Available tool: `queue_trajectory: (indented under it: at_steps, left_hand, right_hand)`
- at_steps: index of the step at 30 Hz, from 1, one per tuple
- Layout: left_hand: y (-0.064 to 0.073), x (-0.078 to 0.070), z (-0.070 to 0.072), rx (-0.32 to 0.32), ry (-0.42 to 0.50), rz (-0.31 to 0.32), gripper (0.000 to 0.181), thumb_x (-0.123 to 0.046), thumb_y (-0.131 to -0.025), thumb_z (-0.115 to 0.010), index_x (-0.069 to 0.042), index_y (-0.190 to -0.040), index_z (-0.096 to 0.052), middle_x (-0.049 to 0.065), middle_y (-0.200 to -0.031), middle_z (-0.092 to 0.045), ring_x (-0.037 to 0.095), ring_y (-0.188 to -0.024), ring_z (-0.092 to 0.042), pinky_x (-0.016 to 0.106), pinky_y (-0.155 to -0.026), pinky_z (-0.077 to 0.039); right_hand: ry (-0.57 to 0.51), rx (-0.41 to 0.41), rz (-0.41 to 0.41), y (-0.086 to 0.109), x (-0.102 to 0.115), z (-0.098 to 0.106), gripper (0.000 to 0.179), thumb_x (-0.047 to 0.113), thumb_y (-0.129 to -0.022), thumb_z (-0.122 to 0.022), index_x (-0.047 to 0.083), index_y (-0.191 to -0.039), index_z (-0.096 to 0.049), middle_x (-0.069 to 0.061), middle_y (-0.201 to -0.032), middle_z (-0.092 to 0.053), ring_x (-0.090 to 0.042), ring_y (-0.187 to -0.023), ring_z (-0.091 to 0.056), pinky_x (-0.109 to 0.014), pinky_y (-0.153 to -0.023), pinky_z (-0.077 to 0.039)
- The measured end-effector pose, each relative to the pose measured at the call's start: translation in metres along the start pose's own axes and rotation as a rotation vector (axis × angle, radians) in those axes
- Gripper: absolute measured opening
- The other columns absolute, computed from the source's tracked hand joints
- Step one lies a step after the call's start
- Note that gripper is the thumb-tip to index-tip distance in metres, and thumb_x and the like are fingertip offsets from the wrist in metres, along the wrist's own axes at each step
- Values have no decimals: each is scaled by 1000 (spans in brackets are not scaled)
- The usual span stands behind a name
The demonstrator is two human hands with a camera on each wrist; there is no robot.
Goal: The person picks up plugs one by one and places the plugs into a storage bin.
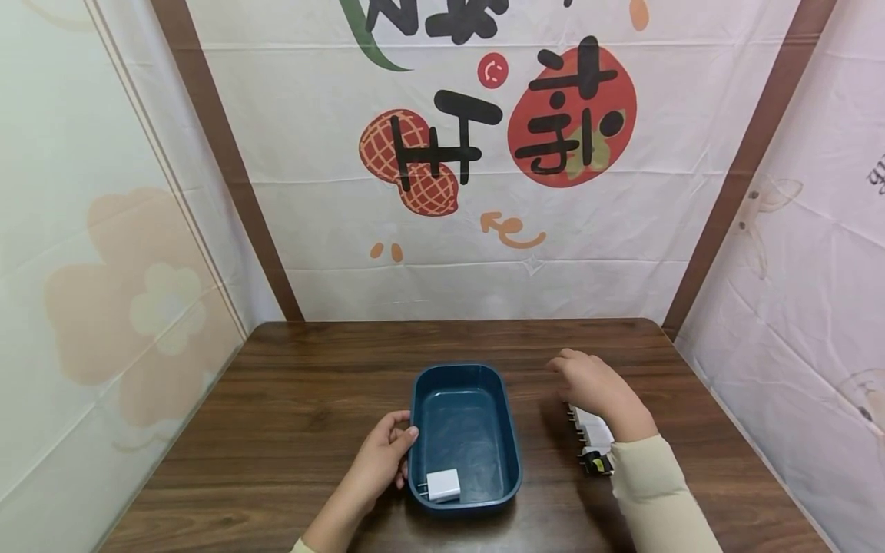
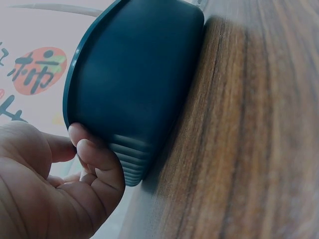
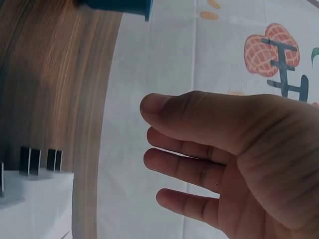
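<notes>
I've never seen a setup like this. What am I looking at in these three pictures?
There's no machine here, just a person's two bare hands. The large picture comes from a camera worn on the head, looking forward and down; the other two come from cameras on each wrist. On the wooden table sits a blue tray with one white charger plug inside. The left hand holds the tray's edge. The right hand is by a row of plugs, white ones and a black one; nothing shows in its fingers.
</notes>
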State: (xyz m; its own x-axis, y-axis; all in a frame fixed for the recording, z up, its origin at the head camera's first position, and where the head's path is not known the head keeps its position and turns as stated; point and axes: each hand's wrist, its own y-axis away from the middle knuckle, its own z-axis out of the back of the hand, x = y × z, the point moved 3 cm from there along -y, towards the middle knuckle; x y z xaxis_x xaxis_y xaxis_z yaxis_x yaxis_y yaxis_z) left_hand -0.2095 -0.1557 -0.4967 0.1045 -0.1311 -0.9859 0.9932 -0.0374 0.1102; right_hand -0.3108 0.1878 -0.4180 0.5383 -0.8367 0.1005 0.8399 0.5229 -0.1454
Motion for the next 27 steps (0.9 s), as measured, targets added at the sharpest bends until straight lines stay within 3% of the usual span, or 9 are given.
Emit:
queue_trajectory:
  at_steps: [10,16,27]
  left_hand:
    - [-1,0,-1,0,-3,3,43,-18,-107,-55,1,-144,-44,16,-91,-61,14,-54,-50,24,-43,-44]
    - [-2,1,0,-4,-7,-1,42,-17,-107,-54,1,-143,-44,16,-91,-61,14,-54,-50,24,-43,-44]
    - [-1,0,0,-6,-14,-3,42,-17,-107,-55,2,-143,-45,16,-90,-60,14,-55,-50,24,-43,-44]
  right_hand:
    - [-10,30,-66,2,-16,-7,36,7,-88,-79,2,-123,-70,-15,-120,-66,-35,-108,-66,-50,-91,-56]
    - [25,31,-64,2,-25,-14,34,8,-87,-80,1,-120,-71,-15,-117,-67,-34,-106,-67,-51,-89,-56]
    - [33,101,-144,8,-39,-24,38,6,-85,-82,-1,-120,-70,-17,-115,-67,-35,-103,-68,-53,-89,-56]
